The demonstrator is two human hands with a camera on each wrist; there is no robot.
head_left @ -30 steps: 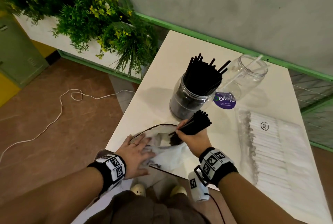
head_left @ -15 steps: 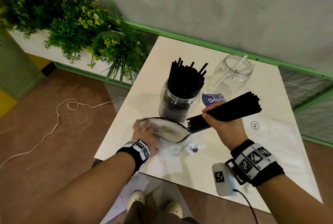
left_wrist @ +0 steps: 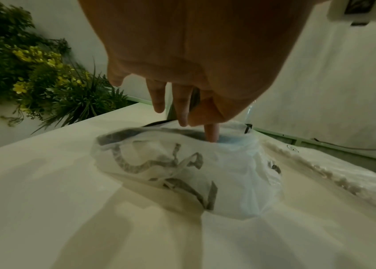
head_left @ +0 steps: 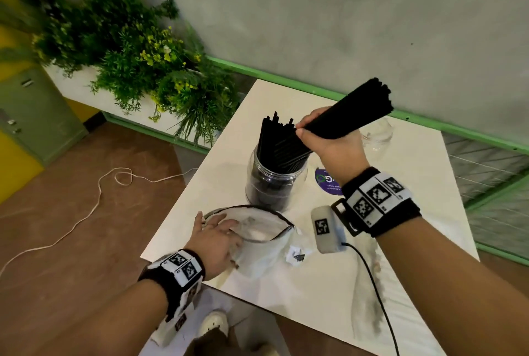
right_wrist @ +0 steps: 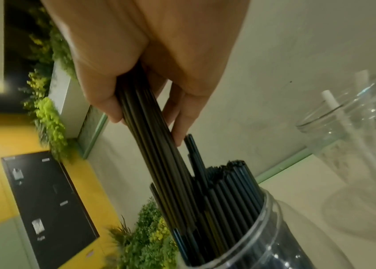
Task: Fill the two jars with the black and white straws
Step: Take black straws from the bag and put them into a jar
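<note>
My right hand [head_left: 315, 130] grips a thick bundle of black straws [head_left: 353, 107], tilted with its top end up and to the right. The bundle's lower ends [right_wrist: 173, 191] dip into the mouth of the clear jar [head_left: 273, 183], which holds several black straws. A second clear jar [head_left: 379, 133] stands behind my right hand with one white straw [right_wrist: 334, 111] in it. My left hand [head_left: 220, 234] rests on the mouth of a white plastic bag [head_left: 262, 234], fingers [left_wrist: 181, 111] straight, one fingertip inside the opening.
A clear pack of white straws [head_left: 369, 301] lies on the white table [head_left: 217, 172] under my right forearm. A purple round sticker [head_left: 325, 181] is beside the jar. Torn paper bits [head_left: 296, 255] lie by the bag. Plants [head_left: 148, 69] stand left of the table.
My right hand lifted the black bundle out of the bag, swung it up over the table, and brought its lower ends into the black-straw jar. My left hand stayed on the bag.
</note>
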